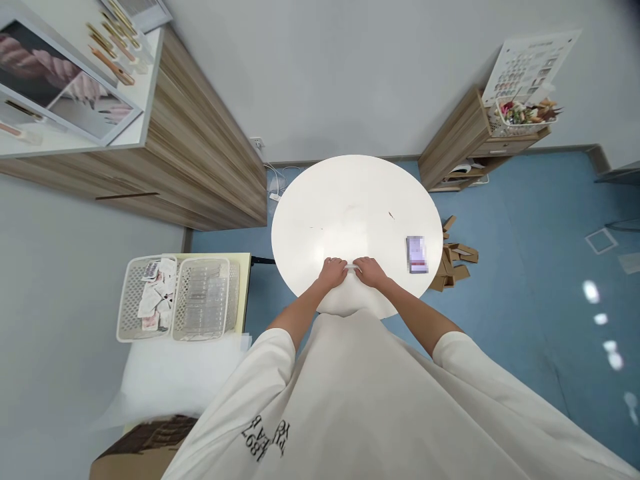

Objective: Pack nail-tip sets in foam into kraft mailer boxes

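My left hand point(333, 272) and my right hand point(370, 272) are side by side at the near edge of a round white table point(345, 200). Both have their fingers curled over the top edge of a smooth white piece that looks like a chair back point(354, 293). A short stretch of that edge shows between the hands. The lower part of the piece is hidden by my shirt. A phone point(417, 255) with a lit screen, blurred, lies on the table to the right of my right hand.
Left of the table, a stand holds two white baskets, one with packets point(159, 297), one with clear plastic pieces point(203, 300). Wooden cabinets point(210, 133) stand at far left and far right point(460, 140). Folded cardboard point(453, 263) lies on the blue floor. A cable point(276, 180) runs behind.
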Tool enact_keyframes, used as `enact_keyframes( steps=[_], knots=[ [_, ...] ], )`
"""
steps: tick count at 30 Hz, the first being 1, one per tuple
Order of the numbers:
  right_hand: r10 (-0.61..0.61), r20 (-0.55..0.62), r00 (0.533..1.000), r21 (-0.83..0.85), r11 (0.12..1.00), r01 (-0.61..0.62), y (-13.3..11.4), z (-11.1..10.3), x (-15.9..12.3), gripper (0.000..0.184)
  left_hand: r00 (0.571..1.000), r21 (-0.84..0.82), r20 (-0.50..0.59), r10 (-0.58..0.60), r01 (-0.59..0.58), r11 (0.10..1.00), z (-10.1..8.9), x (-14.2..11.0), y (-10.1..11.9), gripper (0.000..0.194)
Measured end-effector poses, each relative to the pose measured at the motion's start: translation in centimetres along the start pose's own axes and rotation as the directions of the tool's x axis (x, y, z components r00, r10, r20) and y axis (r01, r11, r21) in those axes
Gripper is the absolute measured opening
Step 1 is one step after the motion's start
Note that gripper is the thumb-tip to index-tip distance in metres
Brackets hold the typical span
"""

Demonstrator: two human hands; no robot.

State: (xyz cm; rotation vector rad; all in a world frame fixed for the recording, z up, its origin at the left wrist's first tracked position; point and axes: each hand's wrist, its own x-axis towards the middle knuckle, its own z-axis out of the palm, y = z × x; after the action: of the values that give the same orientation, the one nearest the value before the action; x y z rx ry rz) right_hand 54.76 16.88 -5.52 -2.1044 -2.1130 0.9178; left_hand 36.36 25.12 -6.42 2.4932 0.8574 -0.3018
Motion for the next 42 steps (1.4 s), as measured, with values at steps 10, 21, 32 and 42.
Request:
enact_keyframes(
  steps=[10,21,32,42],
  knots=[
    [0.074,-0.058,0.996,-0.100,0.992,-0.079,1.5,0.9,4.4,0.037,0.996,0.088,-0.059,-0.070,0.075,0.993,0.9,2.6,-0.4,0.060],
    [0.071,-0.063,0.995,-0.075,0.994,-0.076,1.7,2.6,2.6,0.056,0.998,0.106,-0.006,-0.056,0.056,0.993,2.3,2.5,-0.9,0.082],
    [0.067,0.028,0.997,-0.152,0.986,-0.062,1.5,3.2,1.4,0.076,1.000,0.099,-0.022,-0.009,0.011,0.995,1.8,1.4,-0.4,0.074],
    [0.143,-0.007,0.990,-0.056,0.988,-0.143,0.6,4.1,-0.1,0.072,1.000,0.111,0.023,-0.003,0.001,0.994,2.6,-0.1,-0.5,0.070]
  ],
)
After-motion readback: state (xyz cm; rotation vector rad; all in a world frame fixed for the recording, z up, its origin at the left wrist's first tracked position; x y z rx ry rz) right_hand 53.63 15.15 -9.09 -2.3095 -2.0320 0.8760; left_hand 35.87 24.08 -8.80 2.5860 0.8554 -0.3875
